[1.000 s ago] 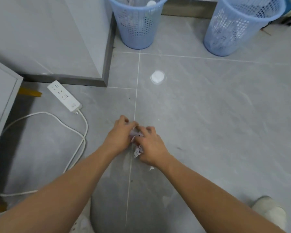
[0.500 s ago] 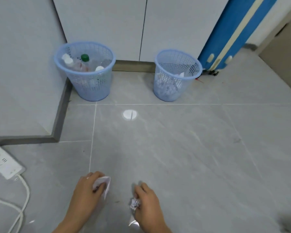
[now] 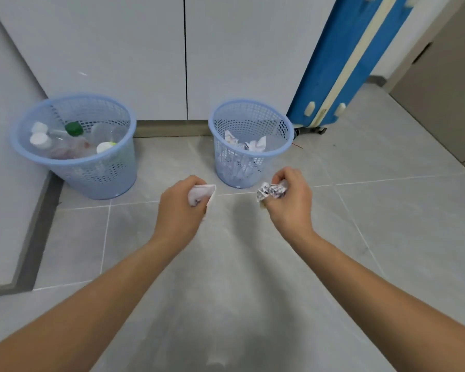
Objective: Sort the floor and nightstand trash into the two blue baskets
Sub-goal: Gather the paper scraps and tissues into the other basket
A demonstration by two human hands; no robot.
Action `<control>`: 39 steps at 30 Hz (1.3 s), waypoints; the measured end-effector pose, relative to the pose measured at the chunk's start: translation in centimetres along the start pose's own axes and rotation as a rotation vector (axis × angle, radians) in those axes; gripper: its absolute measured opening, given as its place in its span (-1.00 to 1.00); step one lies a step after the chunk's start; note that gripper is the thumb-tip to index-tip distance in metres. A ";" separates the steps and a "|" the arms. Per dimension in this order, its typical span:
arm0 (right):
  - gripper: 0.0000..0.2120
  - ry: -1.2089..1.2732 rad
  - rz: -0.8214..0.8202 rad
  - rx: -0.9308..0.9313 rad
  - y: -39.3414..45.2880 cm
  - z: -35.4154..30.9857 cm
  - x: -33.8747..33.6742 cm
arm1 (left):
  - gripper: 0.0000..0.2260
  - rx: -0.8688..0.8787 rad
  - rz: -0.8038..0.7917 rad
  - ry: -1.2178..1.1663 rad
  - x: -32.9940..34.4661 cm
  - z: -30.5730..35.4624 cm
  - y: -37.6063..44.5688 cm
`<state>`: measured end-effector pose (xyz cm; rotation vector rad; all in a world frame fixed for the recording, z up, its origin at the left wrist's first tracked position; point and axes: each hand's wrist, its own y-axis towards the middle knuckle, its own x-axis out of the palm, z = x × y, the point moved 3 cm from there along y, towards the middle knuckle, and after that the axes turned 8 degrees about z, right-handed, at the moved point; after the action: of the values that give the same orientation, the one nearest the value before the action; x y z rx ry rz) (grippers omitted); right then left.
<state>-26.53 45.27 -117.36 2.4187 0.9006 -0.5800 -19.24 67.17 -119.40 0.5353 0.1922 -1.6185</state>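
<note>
Both hands are raised at mid-frame, well apart from each other, each carrying paper. My left hand (image 3: 181, 208) is closed around a white paper wad (image 3: 202, 194); my right hand (image 3: 293, 200) is clenched on a crumpled printed paper ball (image 3: 271, 191).

Two blue baskets stand against the white cabinet. The left basket (image 3: 75, 142), upper left of frame, holds plastic bottles (image 3: 65, 138) with white and green caps. The right basket (image 3: 250, 140), upper centre, holds crumpled paper (image 3: 249, 143).

Step in hand, as I judge it: transport of two paper items toward the bins, with pick-up finished and drop not yet made. By contents, both pieces belong in the right basket.

Next move calls for bringing each hand over that basket's rim, which sits just above and between the hands in frame, then opening the fingers. The left hand has the longer reach across. No other loose trash shows on the grey tile floor (image 3: 360, 237) here.
</note>
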 end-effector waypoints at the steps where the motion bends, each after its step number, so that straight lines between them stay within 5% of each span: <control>1: -0.69 -0.004 0.006 -0.016 2.2 -0.8 0.2 | -0.90 0.006 -0.001 0.016 0.8 0.9 1.9; 9: -0.74 -0.124 0.078 -0.056 17.5 -2.7 5.7 | -0.83 -0.005 0.042 0.086 9.8 6.3 16.6; 13: -0.56 -0.278 -0.111 0.130 19.6 -0.6 8.5 | -0.46 -0.220 -0.096 0.115 12.8 6.2 19.8; 16: -0.34 -0.311 -0.268 0.125 19.2 0.0 9.0 | -0.38 -0.145 -0.139 0.136 12.6 6.3 19.3; 20: -0.37 -0.284 -0.262 0.106 17.5 -1.3 7.5 | -0.48 -0.029 -0.108 0.123 9.9 6.8 17.1; 28: -0.66 -0.199 -0.288 0.129 12.0 -10.7 0.1 | -0.64 -0.104 -0.086 0.216 -0.2 14.3 12.2; 39: -0.70 -0.186 -0.554 -0.126 18.7 -34.8 -21.1 | -0.70 -0.223 0.045 0.309 -16.3 41.4 9.9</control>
<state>-20.74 42.84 -73.00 1.9550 1.4824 -0.8949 -18.39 62.65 -74.10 0.6098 0.5794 -1.4422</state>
